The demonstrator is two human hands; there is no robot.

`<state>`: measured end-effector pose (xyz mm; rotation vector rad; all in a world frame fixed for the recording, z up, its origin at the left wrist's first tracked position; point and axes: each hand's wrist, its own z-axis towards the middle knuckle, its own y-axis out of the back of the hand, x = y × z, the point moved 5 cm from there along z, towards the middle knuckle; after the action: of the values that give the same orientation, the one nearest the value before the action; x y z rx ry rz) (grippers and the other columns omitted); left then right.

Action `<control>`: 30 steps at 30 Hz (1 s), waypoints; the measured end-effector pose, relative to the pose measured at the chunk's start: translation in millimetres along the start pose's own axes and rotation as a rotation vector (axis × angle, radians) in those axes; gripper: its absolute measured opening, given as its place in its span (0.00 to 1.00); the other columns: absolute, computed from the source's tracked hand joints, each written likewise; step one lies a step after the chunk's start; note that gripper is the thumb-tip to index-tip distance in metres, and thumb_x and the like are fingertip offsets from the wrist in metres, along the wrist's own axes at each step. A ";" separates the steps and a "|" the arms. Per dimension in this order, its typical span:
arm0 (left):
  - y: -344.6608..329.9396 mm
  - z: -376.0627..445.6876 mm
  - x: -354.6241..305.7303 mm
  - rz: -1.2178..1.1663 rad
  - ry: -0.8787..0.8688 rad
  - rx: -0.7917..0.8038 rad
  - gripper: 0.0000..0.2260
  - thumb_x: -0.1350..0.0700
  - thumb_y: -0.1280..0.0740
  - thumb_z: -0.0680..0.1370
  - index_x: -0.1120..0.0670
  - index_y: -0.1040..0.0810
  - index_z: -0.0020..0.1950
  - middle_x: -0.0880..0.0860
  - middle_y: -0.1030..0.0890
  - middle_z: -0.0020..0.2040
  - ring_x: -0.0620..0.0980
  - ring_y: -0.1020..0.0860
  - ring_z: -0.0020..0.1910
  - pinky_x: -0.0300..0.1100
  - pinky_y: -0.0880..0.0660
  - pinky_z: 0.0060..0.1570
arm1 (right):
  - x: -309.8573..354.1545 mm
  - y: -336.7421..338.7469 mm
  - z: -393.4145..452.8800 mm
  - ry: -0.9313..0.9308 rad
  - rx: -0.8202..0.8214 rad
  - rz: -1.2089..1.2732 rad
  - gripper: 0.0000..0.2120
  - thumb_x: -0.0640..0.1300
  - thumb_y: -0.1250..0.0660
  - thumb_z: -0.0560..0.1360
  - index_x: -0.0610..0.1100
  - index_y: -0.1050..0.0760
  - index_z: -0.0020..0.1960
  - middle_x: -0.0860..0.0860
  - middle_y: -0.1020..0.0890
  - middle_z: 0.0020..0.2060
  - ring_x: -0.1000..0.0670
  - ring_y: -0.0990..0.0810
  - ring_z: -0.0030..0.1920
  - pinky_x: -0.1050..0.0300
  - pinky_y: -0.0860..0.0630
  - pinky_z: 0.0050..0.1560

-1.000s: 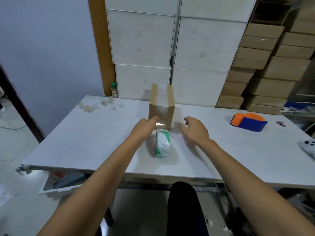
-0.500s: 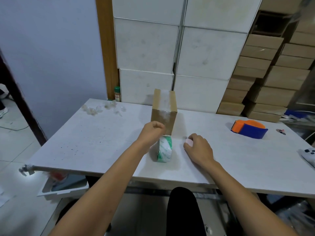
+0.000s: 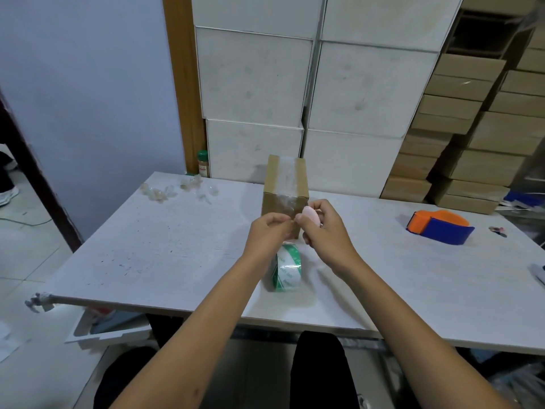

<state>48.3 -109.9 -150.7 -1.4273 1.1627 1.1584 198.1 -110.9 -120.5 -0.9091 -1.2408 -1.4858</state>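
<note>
A small brown cardboard box (image 3: 285,187) stands upright on the white table (image 3: 165,249), with clear tape running over its top and front. A roll of clear tape with a green-and-white core (image 3: 285,268) stands on edge in front of it. My left hand (image 3: 267,236) is raised in front of the box, its fingertips pinched together, apparently on the tape's loose end. My right hand (image 3: 327,231) grips a small pink object (image 3: 312,215) beside the left fingertips. Both hands hover above the roll.
An orange-and-blue tape dispenser (image 3: 439,225) lies at the right. Crumpled bits of clear tape (image 3: 177,188) litter the far left of the table. White boxes (image 3: 309,93) and brown cartons (image 3: 472,137) are stacked behind. A small green-capped bottle (image 3: 203,163) stands at the wall.
My right hand picked the pink object off the table and lifted it in front of the box. My left hand rose from the roll and pinched its fingertips beside it.
</note>
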 end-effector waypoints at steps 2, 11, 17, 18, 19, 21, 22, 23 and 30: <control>-0.1 0.8 0.7 -0.004 -0.010 -0.020 0.04 0.58 0.27 0.78 0.56 0.15 0.52 0.51 0.13 0.46 0.47 0.14 0.45 0.35 0.22 0.43 | 2.7 -3.9 2.1 -0.004 0.006 0.004 0.05 0.43 0.31 0.82 0.45 0.27 0.54 0.50 0.18 0.44 0.59 0.21 0.34 0.66 0.26 0.37; 0.2 14.0 -2.3 -0.077 -0.023 -0.088 0.06 0.51 0.30 0.81 0.51 0.14 0.52 0.51 0.10 0.48 0.52 0.11 0.51 0.48 0.15 0.54 | 10.8 -5.2 14.6 -0.171 -0.039 0.098 0.11 0.45 0.42 0.84 0.46 0.22 0.48 0.55 0.29 0.33 0.55 0.33 0.31 0.59 0.35 0.33; -2.2 15.5 -0.5 -0.049 -0.080 -0.186 0.05 0.52 0.28 0.81 0.52 0.14 0.52 0.49 0.12 0.49 0.50 0.14 0.52 0.41 0.19 0.49 | 18.3 -4.5 21.2 0.017 0.017 -0.055 0.07 0.48 0.35 0.85 0.53 0.19 0.58 0.58 0.17 0.46 0.59 0.20 0.42 0.61 0.25 0.44; -2.2 16.3 -0.3 -0.065 -0.088 -0.188 0.05 0.52 0.28 0.81 0.52 0.14 0.51 0.49 0.12 0.49 0.50 0.14 0.52 0.42 0.18 0.50 | 18.9 -4.4 22.5 0.047 0.029 -0.103 0.07 0.48 0.35 0.85 0.53 0.18 0.59 0.59 0.16 0.47 0.59 0.19 0.43 0.62 0.25 0.45; -2.1 17.1 -0.1 -0.078 -0.092 -0.191 0.05 0.52 0.28 0.80 0.52 0.14 0.51 0.50 0.11 0.48 0.50 0.13 0.51 0.44 0.17 0.52 | 19.9 -4.5 23.2 0.079 0.042 -0.145 0.08 0.47 0.34 0.85 0.52 0.18 0.59 0.59 0.15 0.48 0.60 0.19 0.43 0.63 0.25 0.45; -1.7 16.0 -0.7 -0.102 -0.096 -0.206 0.06 0.52 0.28 0.80 0.53 0.14 0.52 0.50 0.11 0.47 0.49 0.12 0.49 0.43 0.17 0.52 | 22.9 -4.9 23.5 0.141 0.055 -0.215 0.07 0.47 0.34 0.85 0.51 0.17 0.59 0.58 0.14 0.47 0.61 0.18 0.44 0.65 0.25 0.44; -1.2 15.5 -0.8 -0.106 -0.101 -0.217 0.06 0.52 0.28 0.80 0.53 0.14 0.53 0.50 0.10 0.46 0.48 0.12 0.47 0.43 0.17 0.51 | 24.3 -4.9 24.0 0.164 0.053 -0.242 0.07 0.47 0.33 0.85 0.50 0.17 0.59 0.58 0.14 0.47 0.61 0.18 0.44 0.64 0.25 0.43; -0.7 15.0 -0.8 -0.103 -0.110 -0.225 0.06 0.52 0.29 0.81 0.52 0.14 0.53 0.50 0.10 0.45 0.48 0.12 0.47 0.44 0.16 0.51 | 25.9 -5.2 24.6 0.183 0.051 -0.268 0.06 0.47 0.32 0.85 0.50 0.17 0.58 0.58 0.14 0.47 0.60 0.18 0.45 0.64 0.24 0.43; -0.1 10.4 -1.7 -0.069 -0.130 -0.249 0.08 0.50 0.30 0.81 0.49 0.12 0.46 0.49 0.10 0.41 0.49 0.11 0.45 0.50 0.15 0.53 | 37.8 -11.1 37.6 0.313 0.050 -0.495 0.05 0.46 0.31 0.83 0.51 0.16 0.55 0.56 0.13 0.48 0.55 0.17 0.49 0.63 0.26 0.46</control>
<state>47.2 -99.4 -150.3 -1.5398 0.8957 1.3621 176.3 -81.7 -80.0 -0.3211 -1.3125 -1.8859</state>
